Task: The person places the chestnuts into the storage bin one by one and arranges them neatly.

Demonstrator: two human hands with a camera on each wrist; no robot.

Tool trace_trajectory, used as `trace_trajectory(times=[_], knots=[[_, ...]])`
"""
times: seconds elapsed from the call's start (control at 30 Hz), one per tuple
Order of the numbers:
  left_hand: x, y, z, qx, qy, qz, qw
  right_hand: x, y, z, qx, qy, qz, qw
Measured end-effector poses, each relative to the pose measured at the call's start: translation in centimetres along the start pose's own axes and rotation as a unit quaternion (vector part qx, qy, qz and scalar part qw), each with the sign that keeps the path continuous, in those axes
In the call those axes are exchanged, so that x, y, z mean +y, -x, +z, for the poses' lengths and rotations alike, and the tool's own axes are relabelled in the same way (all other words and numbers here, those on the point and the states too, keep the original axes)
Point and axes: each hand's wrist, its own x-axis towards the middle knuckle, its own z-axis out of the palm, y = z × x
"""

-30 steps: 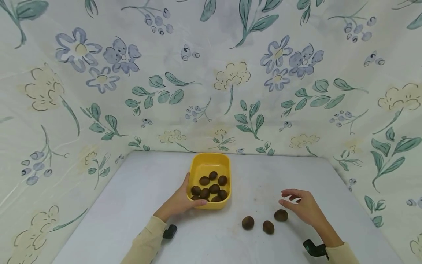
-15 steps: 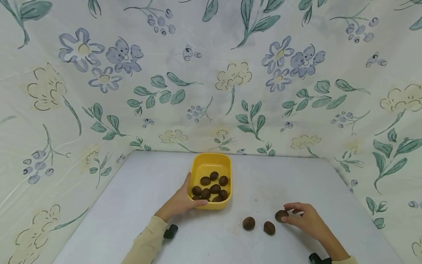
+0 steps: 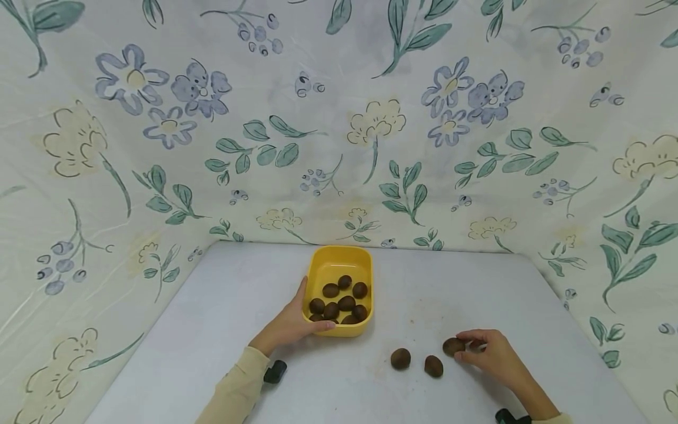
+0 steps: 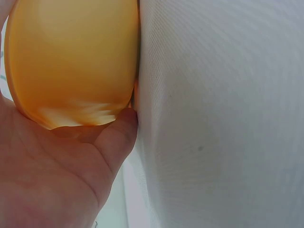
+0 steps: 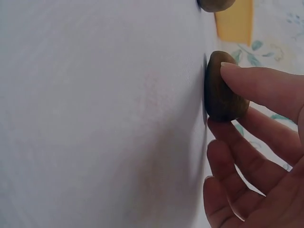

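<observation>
At its near left corner, a yellow plastic box (image 3: 339, 253) is held by my left hand (image 3: 288, 324), thumb along the near rim and fingers along the left side. Several brown kiwis (image 3: 346, 303) lie inside it, mostly toward the near end. The left wrist view shows the palm (image 4: 47, 175) against the box wall (image 4: 71, 57). On the right, my right hand (image 3: 492, 356) pinches an oval brown kiwi (image 5: 225, 90) between thumb and fingers, close at the table surface. Two more kiwis, one (image 3: 400, 358) and another (image 3: 434, 366), lie on the table left of that hand.
The white table (image 3: 254, 271) ends at the back against a floral cloth (image 3: 328, 135), which also rises at both sides. Dark wrist devices, one at the left wrist (image 3: 275, 371) and one at the right (image 3: 511, 416), sit beside the sleeves.
The right hand has come down onto the rightmost kiwi and now pinches it; a second ago it hovered apart above it. The left hand keeps its hold on the box.
</observation>
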Motion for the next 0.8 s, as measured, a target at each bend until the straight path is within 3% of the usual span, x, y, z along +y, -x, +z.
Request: trace_trajectory(times=[0.23,0.37,0.57,0.8], knots=[[0.0,-0.1,0.0,-0.001,0.005,0.008,1.0000,-0.1,-0.2,0.0,0.011,0.007,-0.001,0.9999],[0.0,-0.1,0.0,-0.002,0.004,0.009,1.0000,-0.4,-0.6,-0.4,0.022,-0.017,-0.005,0.9996],[-0.1,-0.1,-0.1,0.000,0.011,0.016,0.9998,-1.2,-2.1,-0.9,0.056,-0.074,-0.032,0.9952],[0.0,0.0,-0.1,-0.003,0.014,0.017,0.9997,-2.9,-4.1,-0.8,0.082,-0.082,-0.042,0.9923]])
